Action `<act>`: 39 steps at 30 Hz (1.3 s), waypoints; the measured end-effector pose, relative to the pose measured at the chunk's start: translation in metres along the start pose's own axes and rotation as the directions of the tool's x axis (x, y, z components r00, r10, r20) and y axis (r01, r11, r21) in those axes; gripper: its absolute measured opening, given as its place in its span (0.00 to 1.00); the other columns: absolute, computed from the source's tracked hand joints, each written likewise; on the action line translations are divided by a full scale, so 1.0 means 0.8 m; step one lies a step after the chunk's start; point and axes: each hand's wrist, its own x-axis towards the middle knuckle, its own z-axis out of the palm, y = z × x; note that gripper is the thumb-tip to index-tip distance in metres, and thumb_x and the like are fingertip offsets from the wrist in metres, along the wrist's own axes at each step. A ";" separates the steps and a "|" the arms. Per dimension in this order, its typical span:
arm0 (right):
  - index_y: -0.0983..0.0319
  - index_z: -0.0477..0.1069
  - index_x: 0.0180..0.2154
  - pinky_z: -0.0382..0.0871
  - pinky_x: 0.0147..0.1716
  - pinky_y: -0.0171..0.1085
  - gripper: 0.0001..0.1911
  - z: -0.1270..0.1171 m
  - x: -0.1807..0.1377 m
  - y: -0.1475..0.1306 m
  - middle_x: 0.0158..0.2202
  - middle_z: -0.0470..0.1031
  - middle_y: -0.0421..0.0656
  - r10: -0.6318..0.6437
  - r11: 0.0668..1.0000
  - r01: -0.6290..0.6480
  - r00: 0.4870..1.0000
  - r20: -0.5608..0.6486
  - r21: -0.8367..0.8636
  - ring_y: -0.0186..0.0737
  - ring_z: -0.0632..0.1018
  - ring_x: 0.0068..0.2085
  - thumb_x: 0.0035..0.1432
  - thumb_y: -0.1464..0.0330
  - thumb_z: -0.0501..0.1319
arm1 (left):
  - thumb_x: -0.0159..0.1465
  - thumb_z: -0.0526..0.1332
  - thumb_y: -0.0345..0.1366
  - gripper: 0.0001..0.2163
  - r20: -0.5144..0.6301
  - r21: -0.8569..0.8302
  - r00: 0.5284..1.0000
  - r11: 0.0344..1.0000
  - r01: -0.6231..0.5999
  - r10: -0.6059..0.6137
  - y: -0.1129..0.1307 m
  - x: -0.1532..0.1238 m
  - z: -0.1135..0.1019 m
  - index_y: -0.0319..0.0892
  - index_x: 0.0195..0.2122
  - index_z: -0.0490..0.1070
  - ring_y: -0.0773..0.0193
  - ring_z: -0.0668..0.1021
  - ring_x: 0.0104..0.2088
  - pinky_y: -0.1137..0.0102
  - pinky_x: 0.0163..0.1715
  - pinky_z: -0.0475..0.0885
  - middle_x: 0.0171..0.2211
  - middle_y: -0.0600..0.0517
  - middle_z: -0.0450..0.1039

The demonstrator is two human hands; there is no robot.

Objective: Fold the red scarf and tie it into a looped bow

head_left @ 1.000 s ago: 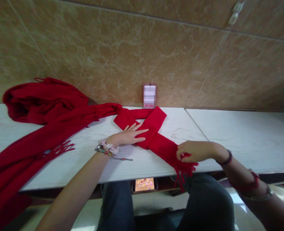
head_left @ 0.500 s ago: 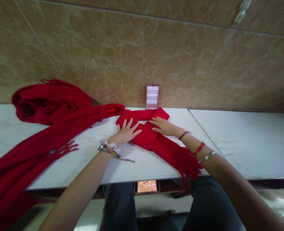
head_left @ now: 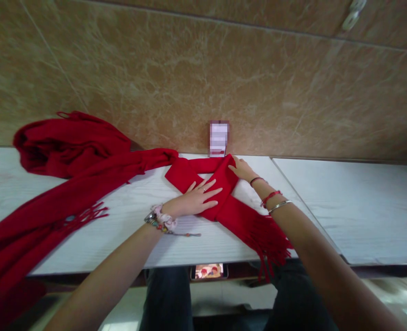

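A red fringed scarf [head_left: 226, 181] lies folded into a loop, with its fringe hanging toward the table's front edge on the right. My left hand [head_left: 201, 198] rests flat on the crossing part of it, fingers spread. At the loop's upper right corner, my right hand [head_left: 242, 169] pinches the fold between thumb and fingers; the fingertips are partly hidden by the cloth. Farther left is a bunched heap of red fabric [head_left: 76, 147], with a long fringed length running to the lower left. Whether this heap joins the folded scarf is unclear.
The white table [head_left: 362, 207] runs along a brown marbled wall [head_left: 176, 82]. A phone with a blurred screen [head_left: 218, 138] leans upright against the wall behind the scarf. Below the table's front edge, another phone [head_left: 209, 271] shows a lit screen between my knees.
My left hand has slid right and toward me onto the crossing of the scarf. My right hand has moved up to the corner and closed on it; that corner is now turned inward.
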 end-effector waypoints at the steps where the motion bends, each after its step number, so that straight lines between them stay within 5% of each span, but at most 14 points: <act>1: 0.67 0.57 0.62 0.67 0.50 0.43 0.26 0.002 0.004 0.000 0.54 0.71 0.58 0.046 0.999 -0.046 0.999 0.008 -0.002 0.48 0.73 0.54 0.66 0.66 0.53 | 0.70 0.46 0.48 0.25 0.020 -0.002 1.000 1.000 -0.002 0.002 0.000 -0.001 0.000 0.56 0.67 0.47 0.49 0.42 0.69 0.43 0.62 0.43 0.70 0.50 0.36; 7: 0.66 0.67 0.53 0.67 0.47 0.36 0.17 0.001 0.027 0.012 0.49 0.76 0.53 0.125 0.992 -0.125 0.992 0.017 -0.023 0.44 0.76 0.51 0.66 0.70 0.50 | 0.68 0.47 0.53 0.26 0.146 -0.013 0.989 0.999 -0.036 0.037 0.009 -0.009 -0.012 0.62 0.66 0.46 0.42 0.39 0.68 0.40 0.61 0.42 0.70 0.55 0.33; 11: 0.66 0.68 0.53 0.67 0.48 0.44 0.18 -0.001 0.022 0.017 0.50 0.73 0.56 0.116 0.990 -0.114 0.993 0.019 -0.079 0.50 0.74 0.52 0.65 0.71 0.49 | 0.67 0.48 0.54 0.25 0.141 -0.019 0.987 0.997 -0.074 0.076 0.019 -0.008 -0.010 0.63 0.65 0.48 0.41 0.37 0.68 0.39 0.61 0.41 0.70 0.56 0.33; 14: 0.65 0.63 0.58 0.64 0.52 0.51 0.22 -0.005 0.011 0.005 0.56 0.67 0.58 0.028 0.992 -0.040 0.994 -0.102 -0.118 0.53 0.68 0.57 0.64 0.73 0.47 | 0.69 0.46 0.53 0.24 0.024 0.000 0.998 0.999 -0.051 0.051 0.013 -0.007 -0.011 0.62 0.66 0.48 0.43 0.40 0.68 0.40 0.61 0.42 0.70 0.56 0.34; 17: 0.65 0.59 0.61 0.59 0.57 0.52 0.24 -0.002 -0.004 -0.016 0.61 0.62 0.56 -0.185 0.978 0.159 0.961 -0.204 -0.137 0.52 0.63 0.61 0.66 0.69 0.45 | 0.70 0.44 0.49 0.25 -0.260 0.062 0.955 0.985 0.161 -0.139 -0.013 -0.006 -0.016 0.57 0.67 0.47 0.45 0.43 0.68 0.42 0.62 0.44 0.70 0.51 0.37; 19: 0.64 0.56 0.63 0.56 0.59 0.54 0.26 0.008 -0.016 -0.027 0.64 0.58 0.54 -0.266 0.957 0.244 0.954 -0.139 -0.156 0.52 0.58 0.64 0.67 0.63 0.46 | 0.70 0.45 0.49 0.27 -0.398 0.051 0.855 0.922 0.383 -0.333 -0.036 -0.007 -0.016 0.50 0.68 0.46 0.43 0.43 0.68 0.42 0.62 0.45 0.70 0.46 0.37; 22: 0.63 0.54 0.65 0.53 0.60 0.59 0.28 0.024 -0.028 -0.031 0.67 0.53 0.52 -0.247 0.951 0.247 0.969 0.023 -0.187 0.55 0.54 0.66 0.67 0.59 0.45 | 0.69 0.45 0.51 0.29 -0.283 0.008 0.788 0.820 0.572 -0.547 -0.065 -0.008 -0.009 0.45 0.68 0.45 0.40 0.45 0.68 0.41 0.60 0.49 0.70 0.42 0.36; 25: 0.63 0.53 0.65 0.52 0.60 0.58 0.28 0.026 -0.031 -0.028 0.68 0.49 0.51 -0.208 0.958 0.220 0.975 0.083 -0.184 0.55 0.52 0.67 0.68 0.60 0.44 | 0.68 0.44 0.52 0.30 -0.227 0.019 0.787 0.805 0.593 -0.574 -0.072 -0.008 -0.004 0.47 0.68 0.46 0.41 0.47 0.68 0.41 0.60 0.50 0.70 0.43 0.37; 31: 0.63 0.50 0.66 0.51 0.61 0.58 0.29 -0.002 -0.022 -0.058 0.69 0.46 0.51 -0.275 0.949 0.277 0.961 0.036 -0.153 0.55 0.50 0.68 0.68 0.59 0.44 | 0.69 0.43 0.45 0.27 -0.478 0.060 0.734 0.816 0.574 -0.482 -0.068 -0.003 -0.012 0.40 0.67 0.50 0.46 0.51 0.67 0.48 0.62 0.52 0.69 0.41 0.43; 36: 0.57 0.50 0.66 0.52 0.61 0.58 0.27 0.010 -0.012 -0.086 0.69 0.48 0.45 -0.434 0.857 0.489 0.854 0.285 -0.160 0.52 0.53 0.67 0.69 0.62 0.43 | 0.68 0.41 0.48 0.29 -0.252 -0.041 0.667 0.696 0.716 -0.701 -0.086 0.000 -0.009 0.41 0.68 0.48 0.41 0.54 0.66 0.43 0.60 0.54 0.68 0.41 0.49; 39: 0.54 0.52 0.66 0.53 0.60 0.59 0.26 0.021 -0.003 -0.084 0.69 0.49 0.43 -0.420 0.849 0.507 0.818 0.392 -0.148 0.52 0.54 0.67 0.68 0.62 0.43 | 0.68 0.40 0.45 0.27 -0.278 -0.004 0.641 0.668 0.744 -0.715 -0.082 -0.004 -0.006 0.42 0.66 0.53 0.40 0.48 0.67 0.38 0.61 0.46 0.68 0.47 0.46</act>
